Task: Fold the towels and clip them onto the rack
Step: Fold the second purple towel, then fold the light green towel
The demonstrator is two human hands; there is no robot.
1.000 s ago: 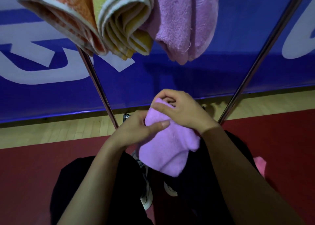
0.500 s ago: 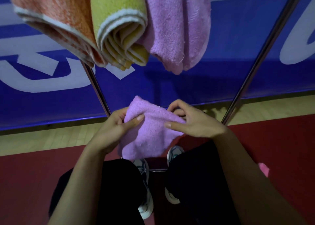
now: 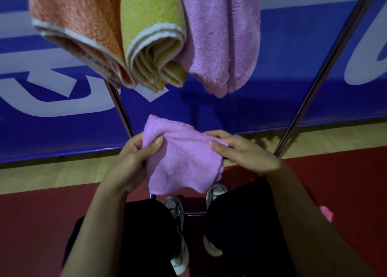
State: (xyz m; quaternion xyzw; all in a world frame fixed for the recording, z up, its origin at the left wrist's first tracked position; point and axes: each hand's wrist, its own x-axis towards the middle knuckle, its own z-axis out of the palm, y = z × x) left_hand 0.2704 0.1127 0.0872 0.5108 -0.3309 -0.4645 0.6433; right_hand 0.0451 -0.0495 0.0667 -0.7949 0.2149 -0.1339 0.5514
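Since a moment ago I have spread the small purple towel (image 3: pixel 182 159) wider between my hands and lifted it a little toward the rack. My left hand (image 3: pixel 134 157) pinches its upper left corner, thumb on the front, and my right hand (image 3: pixel 238 151) pinches the upper right edge the same way, so the cloth hangs in the air above my shoes (image 3: pixel 178 230), touching nothing else. Three towels already hang folded above: an orange towel (image 3: pixel 77 31) at the left, a yellow towel (image 3: pixel 152 35) beside it, and a larger purple towel (image 3: pixel 222 37) next along. Whatever clips hold them are out of sight. I judge three are done and this fourth has yet to be folded and clipped up, between the two slanting metal poles (image 3: pixel 314 81) of the rack. Behind, a blue banner (image 3: pixel 240 113) carries large white letters, too cropped to read.
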